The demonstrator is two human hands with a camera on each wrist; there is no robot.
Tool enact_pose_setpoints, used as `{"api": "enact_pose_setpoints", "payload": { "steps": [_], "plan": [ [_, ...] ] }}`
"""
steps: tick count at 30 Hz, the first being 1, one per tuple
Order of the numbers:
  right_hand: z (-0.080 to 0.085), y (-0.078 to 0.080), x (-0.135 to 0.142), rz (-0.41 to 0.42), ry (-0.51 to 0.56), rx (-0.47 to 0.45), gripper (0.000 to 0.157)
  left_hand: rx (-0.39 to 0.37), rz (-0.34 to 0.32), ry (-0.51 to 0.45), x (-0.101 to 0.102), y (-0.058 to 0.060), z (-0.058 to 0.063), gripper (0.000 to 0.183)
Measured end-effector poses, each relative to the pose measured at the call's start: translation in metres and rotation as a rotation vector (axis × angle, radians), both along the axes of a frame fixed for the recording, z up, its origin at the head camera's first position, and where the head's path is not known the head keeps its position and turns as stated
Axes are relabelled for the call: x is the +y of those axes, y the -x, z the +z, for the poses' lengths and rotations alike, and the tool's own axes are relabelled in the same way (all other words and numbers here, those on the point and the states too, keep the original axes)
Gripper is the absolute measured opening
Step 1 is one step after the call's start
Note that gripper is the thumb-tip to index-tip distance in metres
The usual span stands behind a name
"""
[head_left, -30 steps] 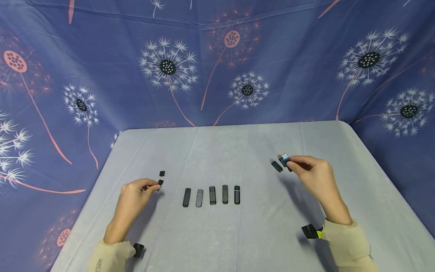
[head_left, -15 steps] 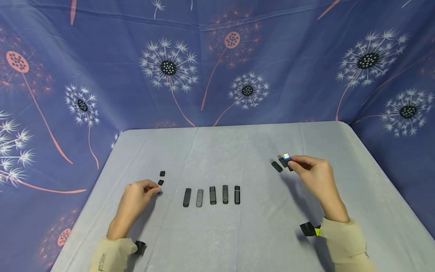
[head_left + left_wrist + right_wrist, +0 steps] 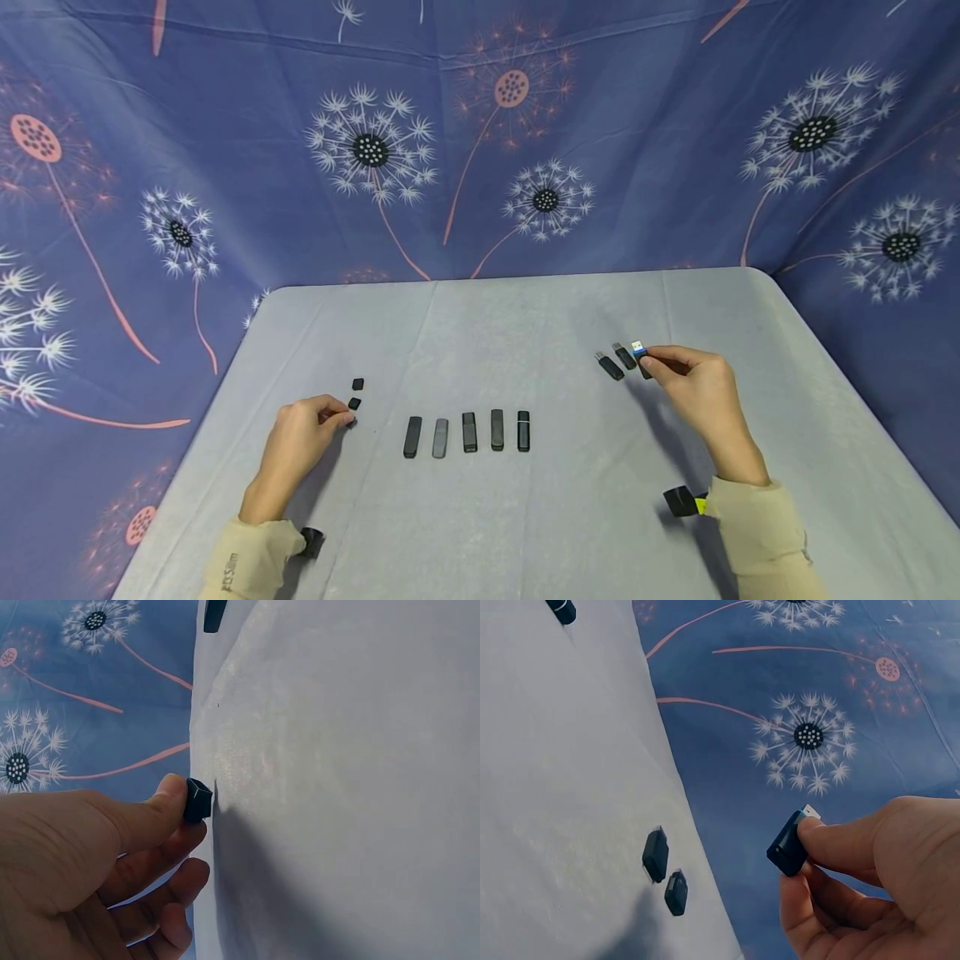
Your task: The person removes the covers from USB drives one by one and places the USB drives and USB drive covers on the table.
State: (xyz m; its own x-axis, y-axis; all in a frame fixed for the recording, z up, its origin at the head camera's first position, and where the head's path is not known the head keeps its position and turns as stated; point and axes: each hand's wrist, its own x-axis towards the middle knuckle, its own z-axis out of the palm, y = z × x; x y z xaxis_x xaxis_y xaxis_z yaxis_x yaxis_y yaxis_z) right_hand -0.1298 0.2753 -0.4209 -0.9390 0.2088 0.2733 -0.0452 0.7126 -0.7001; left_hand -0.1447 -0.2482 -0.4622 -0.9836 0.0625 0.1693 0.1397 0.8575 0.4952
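Note:
My left hand (image 3: 300, 437) pinches a small black USB stick cap (image 3: 198, 801) between thumb and index finger, its hollow end showing in the left wrist view. Just beyond these fingertips, two more black caps lie on the table, a nearer cap (image 3: 354, 403) and a farther cap (image 3: 357, 384). On the right, my right hand (image 3: 697, 392) pinches an uncapped black USB stick (image 3: 787, 846) with a bare metal plug and a blue insert. Left of it lie two other uncapped sticks, one USB stick (image 3: 624, 356) close by and another USB stick (image 3: 610, 366) farther left.
Several capped, dark USB sticks (image 3: 469, 432) stand in a row across the middle of the pale cloth-covered table (image 3: 480, 525). A blue dandelion-print curtain (image 3: 637, 150) hangs behind and at both sides. Black wrist-worn devices (image 3: 681, 502) show below the sleeves.
My left hand has shifted slightly nearer with its cap, uncovering the nearer cap on the table. My right hand has moved its USB stick a little right, away from the lying sticks.

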Motion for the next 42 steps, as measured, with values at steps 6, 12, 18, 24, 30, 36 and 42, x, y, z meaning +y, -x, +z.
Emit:
{"api": "enact_pose_setpoints", "payload": {
  "steps": [6, 12, 18, 24, 30, 36, 42],
  "plan": [
    [-0.004, 0.002, 0.005, 0.009, -0.001, -0.011, 0.022, -0.006, 0.004, 0.006, 0.0, 0.001, -0.003, 0.005],
    [-0.011, 0.005, 0.01, 0.0, -0.021, -0.04, 0.024, -0.012, 0.007, 0.01, -0.001, 0.002, -0.004, 0.006],
    [-0.016, 0.009, 0.015, -0.007, -0.028, -0.096, 0.025, -0.023, 0.007, 0.012, -0.002, 0.0, -0.005, 0.005],
    [-0.021, 0.011, 0.02, -0.031, -0.041, -0.103, 0.024, -0.019, 0.0, 0.007, -0.003, 0.001, -0.005, 0.004],
    [-0.024, 0.014, 0.023, -0.046, -0.043, -0.122, 0.025, -0.044, -0.002, 0.0, -0.002, 0.002, -0.004, 0.004],
    [-0.026, 0.018, 0.026, -0.05, -0.055, -0.133, 0.025, -0.059, -0.002, -0.002, -0.002, 0.003, -0.003, 0.004],
    [-0.03, 0.026, 0.028, -0.053, -0.072, -0.167, 0.025, -0.051, -0.004, 0.001, -0.003, 0.003, -0.004, 0.005]
  ]
}}
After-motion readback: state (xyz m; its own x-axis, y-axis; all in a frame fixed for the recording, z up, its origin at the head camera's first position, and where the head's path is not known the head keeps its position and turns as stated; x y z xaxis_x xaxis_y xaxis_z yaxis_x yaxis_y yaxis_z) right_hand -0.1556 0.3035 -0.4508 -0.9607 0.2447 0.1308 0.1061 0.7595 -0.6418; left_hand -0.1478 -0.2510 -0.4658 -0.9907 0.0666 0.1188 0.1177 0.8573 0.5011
